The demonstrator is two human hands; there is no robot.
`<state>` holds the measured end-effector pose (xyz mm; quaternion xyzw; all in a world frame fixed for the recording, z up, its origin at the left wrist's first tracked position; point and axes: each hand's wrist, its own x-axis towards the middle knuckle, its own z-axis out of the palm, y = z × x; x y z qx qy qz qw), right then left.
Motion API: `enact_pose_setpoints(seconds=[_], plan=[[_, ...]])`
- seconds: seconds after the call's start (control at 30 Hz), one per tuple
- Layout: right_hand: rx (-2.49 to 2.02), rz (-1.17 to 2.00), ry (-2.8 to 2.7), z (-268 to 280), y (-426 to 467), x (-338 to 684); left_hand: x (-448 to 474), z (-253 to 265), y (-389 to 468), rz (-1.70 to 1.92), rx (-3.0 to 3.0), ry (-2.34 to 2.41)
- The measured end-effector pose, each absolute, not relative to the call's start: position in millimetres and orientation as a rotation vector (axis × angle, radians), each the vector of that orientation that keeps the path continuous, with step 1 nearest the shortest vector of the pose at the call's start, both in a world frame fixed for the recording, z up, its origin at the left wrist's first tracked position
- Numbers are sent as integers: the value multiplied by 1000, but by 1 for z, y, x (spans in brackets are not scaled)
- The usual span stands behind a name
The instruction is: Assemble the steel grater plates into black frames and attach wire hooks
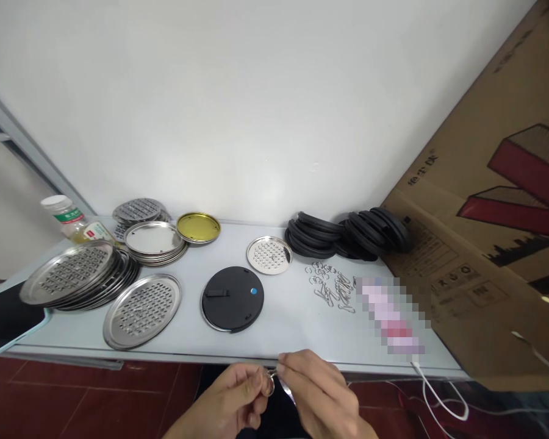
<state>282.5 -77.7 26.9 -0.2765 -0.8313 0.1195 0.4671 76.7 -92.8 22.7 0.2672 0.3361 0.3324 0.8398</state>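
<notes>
In the head view, a ring [271, 386] is seen just off the near edge of the table [297, 329]. It is pinched between the thumb and fingers of the left hand [238, 393], which is curled nearly closed. The fingers of the right hand [318, 390] are bunched beside the ring; what is gripped by them cannot be told. From the ring, a black disc [231, 308] is laid at eleven o'clock, a grater [139, 311] at ten, and loose clips [343, 286] at one.
</notes>
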Motion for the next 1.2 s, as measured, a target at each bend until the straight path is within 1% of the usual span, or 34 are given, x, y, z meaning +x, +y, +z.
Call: enact_pose_setpoints(seconds=[0.2, 0.27, 0.37, 0.47, 0.57, 0.63, 0.67, 0.73, 0.83, 0.97, 1.1, 1.2], plan=[[-556, 338, -2199, 51, -75, 283, 65, 31, -86, 520, 555, 685], [-534, 436, -2270, 63, -74, 283, 64, 29, -85, 476, 594, 697], [-544, 735, -2258, 77, -72, 279, 64, 26, -83, 503, 714, 775], [-705, 1018, -1982, 74, -72, 268, 68, 25, -85, 604, 890, 868], [-857, 1250, -1543, 51, -73, 255, 74, 28, -89, 717, 1052, 949], [-883, 1521, -1253, 33, -75, 248, 77, 30, -94, 761, 1178, 1046], [-882, 1581, -1132, 25, -75, 245, 78, 31, -96, 771, 1258, 1112], [-966, 1587, -1025, 15, -75, 240, 78, 32, -100, 789, 1409, 1289], [-1053, 1518, -1079, 16, -74, 233, 74, 31, -104, 843, 1560, 1520], [-1026, 1512, -1195, 30, -71, 223, 65, 31, -103, 807, 1702, 1488], [-972, 1541, -1258, 39, -57, 217, 55, 34, -100, 851, 1495, 1449], [-1072, 1363, -1368, 42, -36, 216, 45, 36, -101, 892, 1310, 1440]])
